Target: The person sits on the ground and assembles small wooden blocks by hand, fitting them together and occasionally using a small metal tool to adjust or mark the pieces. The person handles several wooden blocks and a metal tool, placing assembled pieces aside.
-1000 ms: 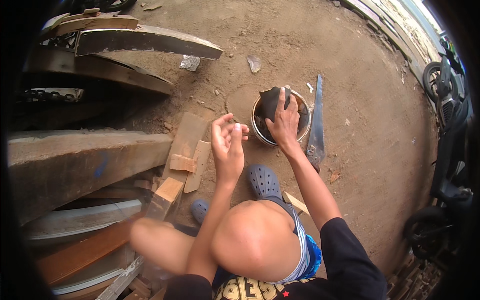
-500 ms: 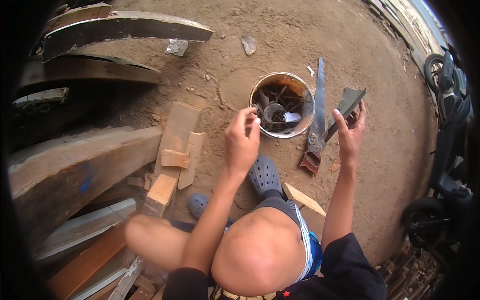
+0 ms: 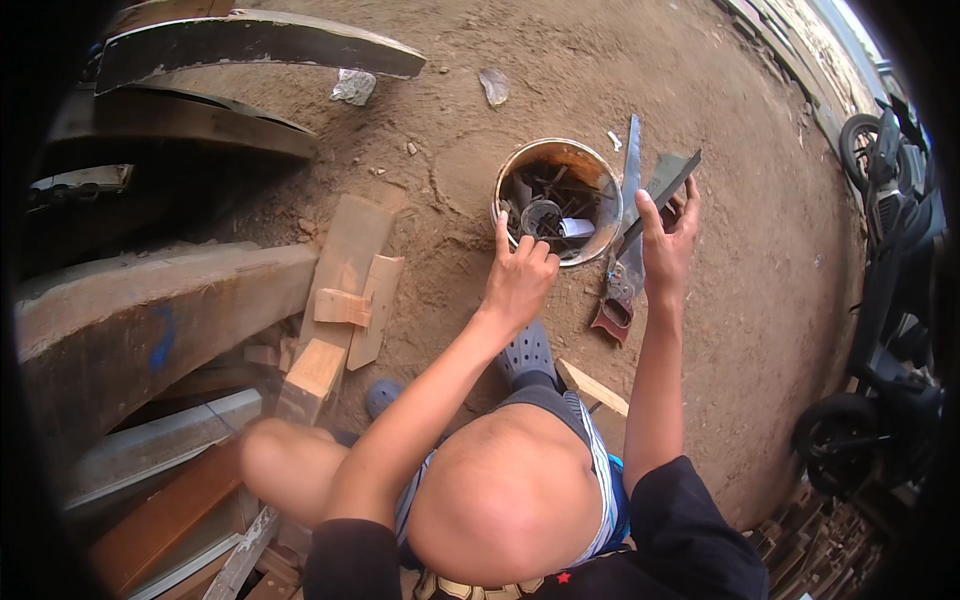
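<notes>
In my right hand (image 3: pixel 666 240) is a dark grey-green flat piece (image 3: pixel 662 195), angled like a folded strip, between thumb and fingers. It is held over the handsaw (image 3: pixel 620 285), which lies on the dirt with its reddish handle toward me. My left hand (image 3: pixel 520 280) is at the near rim of a round bucket (image 3: pixel 558 146). One finger stretches along the rim's left side; the others bend over the near edge, their tips hidden. Inside the bucket are dark metal bits, a small clear cup (image 3: pixel 541 217) and a white piece (image 3: pixel 577 228).
Flat boards (image 3: pixel 350 250) and a squared timber (image 3: pixel 315 366) lie left of my foot (image 3: pixel 526 355). Large curved timbers (image 3: pixel 180 300) fill the left side. A wooden piece (image 3: pixel 592 388) lies by my knee. Motorbikes (image 3: pixel 885 230) stand at the far right, near stacked wood (image 3: pixel 825 535).
My left hand has turned and lowered to the bucket's near rim. My right hand has brought the grey-green piece left, over the saw. The whole view has shifted slightly.
</notes>
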Tool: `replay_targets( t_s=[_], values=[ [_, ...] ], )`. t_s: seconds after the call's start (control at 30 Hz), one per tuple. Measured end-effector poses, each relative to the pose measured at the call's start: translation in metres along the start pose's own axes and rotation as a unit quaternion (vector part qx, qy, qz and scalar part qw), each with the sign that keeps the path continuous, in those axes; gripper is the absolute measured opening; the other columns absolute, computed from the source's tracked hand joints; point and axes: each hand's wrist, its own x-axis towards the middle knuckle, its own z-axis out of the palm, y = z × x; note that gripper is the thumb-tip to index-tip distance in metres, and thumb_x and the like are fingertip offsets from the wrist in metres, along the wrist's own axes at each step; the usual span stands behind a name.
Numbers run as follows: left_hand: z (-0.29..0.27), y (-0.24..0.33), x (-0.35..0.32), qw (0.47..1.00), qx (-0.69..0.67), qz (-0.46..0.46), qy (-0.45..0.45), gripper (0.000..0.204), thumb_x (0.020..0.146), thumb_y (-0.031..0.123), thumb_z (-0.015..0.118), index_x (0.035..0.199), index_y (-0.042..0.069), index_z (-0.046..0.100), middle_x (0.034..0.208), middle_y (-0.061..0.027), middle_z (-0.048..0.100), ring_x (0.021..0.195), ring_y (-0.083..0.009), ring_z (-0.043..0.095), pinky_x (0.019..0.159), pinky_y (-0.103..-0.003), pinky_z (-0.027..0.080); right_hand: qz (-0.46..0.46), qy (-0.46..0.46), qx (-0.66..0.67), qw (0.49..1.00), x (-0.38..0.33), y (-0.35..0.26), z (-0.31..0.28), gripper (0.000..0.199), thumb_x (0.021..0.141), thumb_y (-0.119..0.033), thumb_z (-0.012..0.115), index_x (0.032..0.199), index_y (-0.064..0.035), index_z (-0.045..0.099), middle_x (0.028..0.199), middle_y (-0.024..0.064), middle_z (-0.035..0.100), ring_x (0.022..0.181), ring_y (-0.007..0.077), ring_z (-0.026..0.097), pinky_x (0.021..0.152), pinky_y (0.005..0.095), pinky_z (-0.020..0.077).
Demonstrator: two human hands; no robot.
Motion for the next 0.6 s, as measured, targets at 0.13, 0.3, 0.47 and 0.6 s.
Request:
replay_targets(
  t_s=[0.13,0.3,0.47,0.6],
  values=[
    [-0.003,-0.017,0.008,0.996,0.003,0.092,-0.016,0.008,0.076,0.003,0.059,0.075,0.007,0.066,0.077,-0.006,0.059,0.087,-0.0225,0.061,0.113,-0.056,0.029,0.009,0.004,-0.005,1.0,-0.008,0.006,-0.013,0.081,0.084,-0.027,0.072,0.147,-0.0026,0.028,0.129,0.0238,0.052,0.119,0.0308,0.054,0.101,0.0425,0.044],
    [-0.009,-0.026,-0.002,0.988,0.002,0.141,-0.063,0.012,0.077,0.005,0.058,0.07,0.008,0.067,0.075,-0.0069,0.062,0.084,-0.0229,0.063,0.109,-0.048,0.035,0.059,-0.003,-0.07,0.996,-0.026,0.033,-0.032,0.084,0.083,-0.029,0.073,0.148,-0.0034,0.027,0.13,0.0241,0.051,0.12,0.0323,0.053,0.1,0.0436,0.0445],
    [-0.017,-0.022,-0.018,0.986,-0.007,0.141,-0.094,0.012,0.076,0.004,0.058,0.07,0.008,0.067,0.076,-0.0074,0.063,0.086,-0.0238,0.063,0.106,-0.045,0.038,0.106,-0.051,-0.196,0.973,-0.051,0.099,-0.038,0.09,0.081,-0.035,0.075,0.149,-0.003,0.025,0.131,0.0248,0.051,0.121,0.0325,0.053,0.099,0.0421,0.0449],
    [-0.024,-0.015,-0.017,0.986,-0.012,0.113,-0.125,0.011,0.076,0.002,0.058,0.073,0.007,0.067,0.078,-0.0076,0.061,0.09,-0.0241,0.062,0.106,-0.047,0.038,0.068,-0.002,-0.27,0.96,-0.058,0.133,-0.033,0.076,0.084,-0.034,0.072,0.143,-0.0013,0.037,0.13,0.0234,0.052,0.119,0.0312,0.054,0.093,0.039,0.047]
  ],
)
